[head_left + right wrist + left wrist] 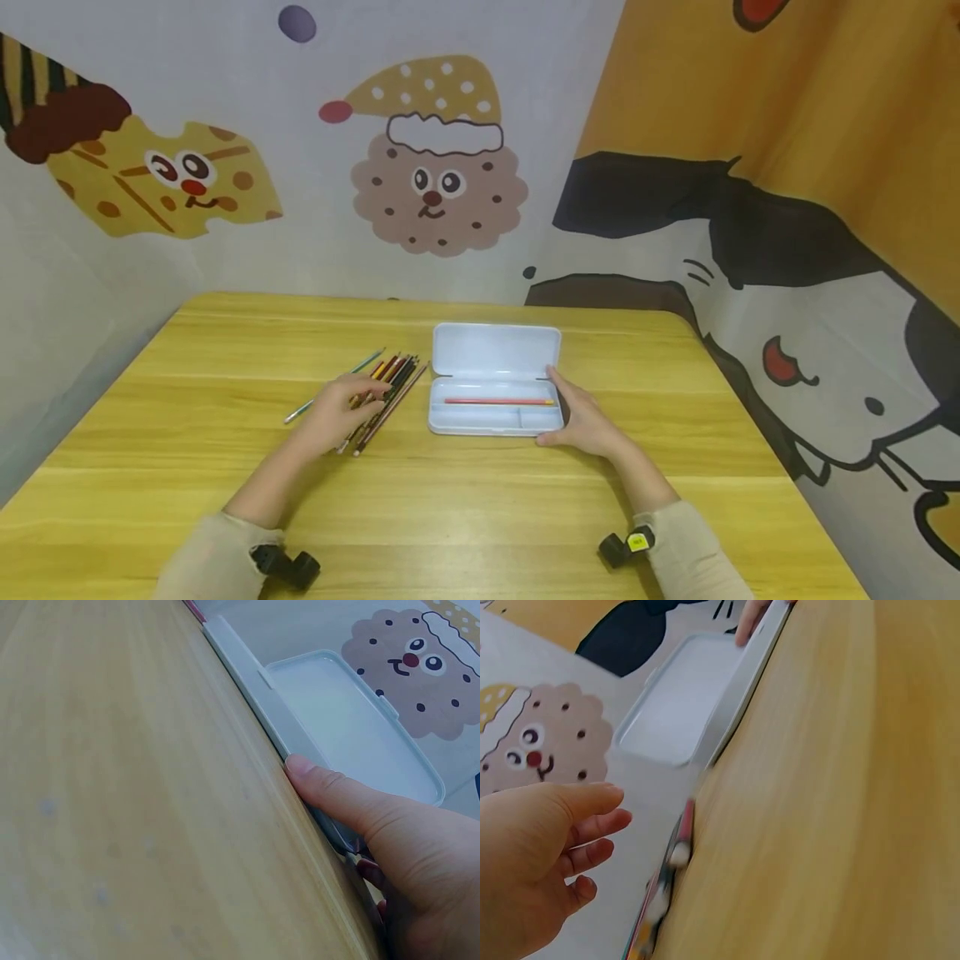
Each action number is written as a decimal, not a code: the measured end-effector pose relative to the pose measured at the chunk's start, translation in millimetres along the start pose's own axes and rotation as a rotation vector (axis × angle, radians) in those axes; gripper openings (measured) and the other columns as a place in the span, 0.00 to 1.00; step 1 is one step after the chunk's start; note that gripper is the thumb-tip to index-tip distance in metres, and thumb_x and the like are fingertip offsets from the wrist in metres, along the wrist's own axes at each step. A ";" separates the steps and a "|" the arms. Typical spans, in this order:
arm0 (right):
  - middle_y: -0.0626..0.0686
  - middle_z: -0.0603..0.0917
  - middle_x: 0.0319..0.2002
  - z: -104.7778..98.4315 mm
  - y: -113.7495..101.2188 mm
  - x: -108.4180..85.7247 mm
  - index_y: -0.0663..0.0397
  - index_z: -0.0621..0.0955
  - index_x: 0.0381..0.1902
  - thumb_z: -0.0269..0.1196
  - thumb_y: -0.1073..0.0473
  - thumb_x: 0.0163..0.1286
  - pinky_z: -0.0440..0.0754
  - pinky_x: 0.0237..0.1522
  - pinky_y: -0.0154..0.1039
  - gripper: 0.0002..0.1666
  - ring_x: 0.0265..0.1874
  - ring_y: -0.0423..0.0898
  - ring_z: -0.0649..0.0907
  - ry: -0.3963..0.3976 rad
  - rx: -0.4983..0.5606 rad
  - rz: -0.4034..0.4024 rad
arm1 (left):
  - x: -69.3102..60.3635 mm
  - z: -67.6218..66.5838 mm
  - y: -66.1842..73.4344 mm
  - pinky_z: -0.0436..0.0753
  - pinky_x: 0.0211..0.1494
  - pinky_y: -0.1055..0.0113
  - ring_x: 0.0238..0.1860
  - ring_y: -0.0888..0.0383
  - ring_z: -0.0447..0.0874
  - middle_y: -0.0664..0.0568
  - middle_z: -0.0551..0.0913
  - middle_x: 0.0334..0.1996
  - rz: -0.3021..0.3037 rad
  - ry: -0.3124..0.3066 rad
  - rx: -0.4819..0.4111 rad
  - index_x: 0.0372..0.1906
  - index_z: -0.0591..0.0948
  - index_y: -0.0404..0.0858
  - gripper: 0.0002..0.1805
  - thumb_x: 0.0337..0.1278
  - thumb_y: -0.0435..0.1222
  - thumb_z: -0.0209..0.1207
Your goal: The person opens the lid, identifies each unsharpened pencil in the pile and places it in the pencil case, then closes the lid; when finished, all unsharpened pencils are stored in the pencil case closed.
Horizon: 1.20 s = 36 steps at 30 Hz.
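Observation:
A white pencil case (495, 350) lies with its lid raised on the table. Inside its tray is one pink pencil (487, 402). My right hand (588, 421) grips the case's right end, the thumb (330, 787) on the front wall and the other fingers round the far side, partly hidden in the right wrist view. Left of the case lies a loose bunch of colored pencils (396, 387). Just over it hovers my left hand (337, 412), its fingers loosely bent and nothing between them in the left wrist view.
A blue-green pencil (367, 361) lies apart, left of the bunch and partly behind the left hand. The wooden table (465, 517) meets a cartoon-printed wall cloth (300, 258) at its far edge. Both sleeves carry black wrist devices (615, 550).

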State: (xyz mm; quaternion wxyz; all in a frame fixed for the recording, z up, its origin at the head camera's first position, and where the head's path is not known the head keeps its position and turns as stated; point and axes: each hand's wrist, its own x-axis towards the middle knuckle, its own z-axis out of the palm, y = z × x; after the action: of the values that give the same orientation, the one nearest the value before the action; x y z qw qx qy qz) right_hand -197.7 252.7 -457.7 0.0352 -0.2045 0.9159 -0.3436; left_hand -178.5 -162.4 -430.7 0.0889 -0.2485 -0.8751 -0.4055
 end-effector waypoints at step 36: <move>0.62 0.53 0.73 -0.8 0.6 -0.1 0.53 0.47 0.77 0.77 0.40 0.43 0.49 0.65 0.63 0.73 0.69 0.64 0.55 -0.013 -0.004 0.020 | -43.7 -33.8 -37.5 0.73 0.25 0.69 0.26 0.61 0.70 0.56 0.77 0.28 -0.143 -0.077 0.059 0.50 0.82 0.30 0.16 0.55 0.26 0.64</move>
State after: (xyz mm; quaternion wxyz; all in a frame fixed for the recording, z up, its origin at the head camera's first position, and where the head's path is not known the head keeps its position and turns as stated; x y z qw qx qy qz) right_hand -198.0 253.6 -457.4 0.0440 -0.1977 0.9183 -0.3401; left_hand -161.4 -224.2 -449.2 0.0331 -0.1983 -0.9049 -0.3752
